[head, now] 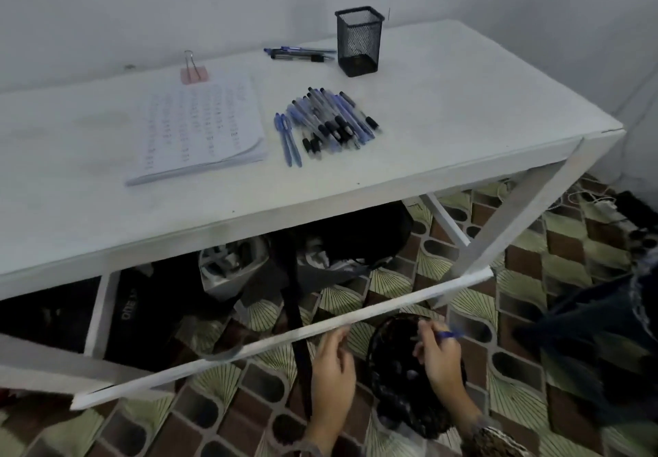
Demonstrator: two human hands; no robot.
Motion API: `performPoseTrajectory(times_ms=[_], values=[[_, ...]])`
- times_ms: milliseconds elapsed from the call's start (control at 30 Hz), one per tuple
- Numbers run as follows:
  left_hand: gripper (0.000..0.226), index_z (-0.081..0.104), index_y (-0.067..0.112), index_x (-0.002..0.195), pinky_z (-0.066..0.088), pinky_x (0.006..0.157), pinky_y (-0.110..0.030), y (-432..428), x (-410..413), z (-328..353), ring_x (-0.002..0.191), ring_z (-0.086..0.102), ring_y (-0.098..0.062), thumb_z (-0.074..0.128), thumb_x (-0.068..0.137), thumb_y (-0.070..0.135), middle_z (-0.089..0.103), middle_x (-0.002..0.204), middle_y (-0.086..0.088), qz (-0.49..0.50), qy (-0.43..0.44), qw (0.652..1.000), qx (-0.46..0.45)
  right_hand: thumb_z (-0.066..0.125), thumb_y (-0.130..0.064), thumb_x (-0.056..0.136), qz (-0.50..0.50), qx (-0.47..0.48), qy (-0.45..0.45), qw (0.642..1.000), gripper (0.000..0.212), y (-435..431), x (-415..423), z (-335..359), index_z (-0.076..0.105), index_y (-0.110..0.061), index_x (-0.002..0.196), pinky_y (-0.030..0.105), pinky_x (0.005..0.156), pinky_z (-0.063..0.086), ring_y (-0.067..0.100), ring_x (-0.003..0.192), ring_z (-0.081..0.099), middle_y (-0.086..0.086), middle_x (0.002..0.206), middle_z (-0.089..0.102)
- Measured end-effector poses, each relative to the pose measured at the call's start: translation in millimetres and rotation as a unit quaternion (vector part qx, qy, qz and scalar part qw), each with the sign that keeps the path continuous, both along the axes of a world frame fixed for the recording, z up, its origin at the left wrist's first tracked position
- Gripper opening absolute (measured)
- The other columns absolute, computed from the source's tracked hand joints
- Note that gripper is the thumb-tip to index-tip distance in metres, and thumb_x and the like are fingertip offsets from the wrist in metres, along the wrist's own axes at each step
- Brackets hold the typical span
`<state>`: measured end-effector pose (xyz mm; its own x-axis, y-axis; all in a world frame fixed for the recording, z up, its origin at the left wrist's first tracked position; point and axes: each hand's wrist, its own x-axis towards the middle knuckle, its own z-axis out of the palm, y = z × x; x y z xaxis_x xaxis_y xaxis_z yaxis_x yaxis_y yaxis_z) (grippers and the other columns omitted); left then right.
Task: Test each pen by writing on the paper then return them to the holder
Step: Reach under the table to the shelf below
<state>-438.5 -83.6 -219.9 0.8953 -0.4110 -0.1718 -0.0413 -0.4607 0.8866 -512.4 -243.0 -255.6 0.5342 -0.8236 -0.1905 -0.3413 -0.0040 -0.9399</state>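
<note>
A black mesh pen holder [359, 41] stands empty-looking at the back of the white table [463, 100]. Several blue and black pens [329, 121] lie in a heap in the middle, and a few more pens [301, 54] lie left of the holder. A clipped stack of paper [199, 129] covered in writing lies to the left. Below the table's front edge, my right hand [439, 353] pinches a blue pen [449, 334] over a dark round object [402, 378] on my lap. My left hand [333, 367] hovers beside it, fingers loosely curled, holding nothing visible.
A pink binder clip [193, 72] holds the paper's top. White crossbars [285, 335] of the table frame run in front of my hands. Dark bags and clutter [249, 267] sit under the table on a patterned floor. A dark cloth [598, 335] is at right.
</note>
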Motion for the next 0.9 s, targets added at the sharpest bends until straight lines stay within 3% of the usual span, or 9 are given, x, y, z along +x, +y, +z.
performPoseTrajectory(times_ms=[67, 167, 300, 367, 433, 567, 667, 767, 900], values=[[0.037, 0.05, 0.034, 0.114, 0.044, 0.094, -0.021, -14, -14, -23, 0.108, 0.052, -0.006, 0.045, 0.092, 0.005, 0.047, 0.114, 0.025, 0.009, 0.007, 1.0, -0.002, 0.049, -0.018, 0.096, 0.009, 0.016, 0.033, 0.999, 0.034, -16, -14, -24, 0.048, -0.006, 0.064, 0.046, 0.063, 0.044, 0.028, 0.056, 0.053, 0.021, 0.058, 0.051], [0.038, 0.054, 0.027, 0.116, 0.037, 0.093, -0.012, -36, -36, -62, 0.111, 0.051, -0.003, 0.046, 0.09, 0.001, 0.051, 0.113, 0.019, 0.027, 0.02, 0.999, 0.011, 0.047, -0.02, 0.097, 0.036, 0.035, 0.076, 0.996, 0.035, -40, -27, -62, 0.046, -0.005, 0.066, 0.043, 0.065, 0.045, 0.029, 0.057, 0.053, 0.019, 0.06, 0.052], [0.036, 0.056, 0.023, 0.117, 0.032, 0.092, -0.006, -64, -55, -121, 0.11, 0.049, -0.001, 0.045, 0.089, 0.003, 0.051, 0.11, 0.022, 0.046, 0.043, 0.997, 0.034, 0.048, -0.017, 0.096, 0.092, 0.046, 0.135, 0.985, 0.022, -71, -32, -124, 0.049, 0.0, 0.082, 0.025, 0.058, 0.047, 0.028, 0.071, 0.055, 0.011, 0.095, 0.04], [0.037, 0.055, 0.026, 0.114, 0.03, 0.088, -0.001, -74, -60, -150, 0.107, 0.05, 0.001, 0.045, 0.088, 0.002, 0.05, 0.109, 0.022, 0.053, 0.046, 0.997, 0.04, 0.049, -0.013, 0.095, 0.15, 0.026, 0.167, 0.974, 0.018, -83, -34, -159, 0.051, -0.002, 0.08, 0.015, 0.06, 0.047, 0.026, 0.076, 0.052, 0.009, 0.101, 0.033], [0.038, 0.052, 0.032, 0.112, 0.029, 0.087, 0.001, -81, -63, -180, 0.106, 0.05, 0.002, 0.045, 0.089, 0.002, 0.052, 0.111, 0.018, 0.063, 0.054, 0.996, 0.045, 0.052, -0.003, 0.093, 0.216, -0.012, 0.19, 0.958, 0.018, -95, -37, -192, 0.05, -0.005, 0.076, 0.005, 0.06, 0.041, 0.016, 0.071, 0.046, 0.009, 0.095, 0.035], [0.034, 0.055, 0.022, 0.117, 0.03, 0.089, -0.002, -91, -63, -240, 0.108, 0.049, -0.001, 0.046, 0.09, 0.004, 0.052, 0.111, 0.015, 0.075, 0.057, 0.993, 0.065, 0.065, 0.01, 0.078, 0.364, -0.107, 0.259, 0.888, 0.023, -114, -39, -256, 0.056, -0.011, 0.081, 0.007, 0.072, 0.033, 0.022, 0.081, 0.052, -0.016, 0.084, 0.037], [0.035, 0.053, 0.025, 0.118, 0.031, 0.09, -0.005, -97, -61, -275, 0.109, 0.048, 0.0, 0.045, 0.091, 0.004, 0.052, 0.111, 0.015, 0.081, 0.081, 0.991, 0.075, 0.064, 0.009, 0.08, 0.439, -0.127, 0.264, 0.849, 0.027, -131, -36, -306, 0.056, -0.017, 0.076, -0.004, 0.077, 0.026, 0.018, 0.085, 0.06, -0.01, 0.09, 0.042], [0.036, 0.051, 0.032, 0.113, 0.035, 0.096, -0.013, -102, -59, -294, 0.108, 0.046, 0.002, 0.044, 0.09, 0.005, 0.05, 0.112, 0.016, 0.092, 0.106, 0.987, 0.083, 0.048, -0.012, 0.095, 0.477, -0.114, 0.274, 0.827, 0.018, -141, -39, -337, 0.063, -0.015, 0.105, 0.002, 0.089, 0.02, 0.007, 0.115, 0.041, -0.005, 0.119, 0.033], [0.04, 0.046, 0.042, 0.101, 0.033, 0.092, -0.008, -107, -56, -301, 0.102, 0.046, 0.007, 0.046, 0.089, 0.003, 0.051, 0.11, 0.015, 0.11, 0.122, 0.983, 0.076, 0.046, -0.02, 0.097, 0.438, -0.096, 0.318, 0.836, 0.015, -137, -40, -345, 0.057, -0.026, 0.105, 0.011, 0.089, 0.028, 0.017, 0.121, 0.048, -0.002, 0.123, 0.041]])
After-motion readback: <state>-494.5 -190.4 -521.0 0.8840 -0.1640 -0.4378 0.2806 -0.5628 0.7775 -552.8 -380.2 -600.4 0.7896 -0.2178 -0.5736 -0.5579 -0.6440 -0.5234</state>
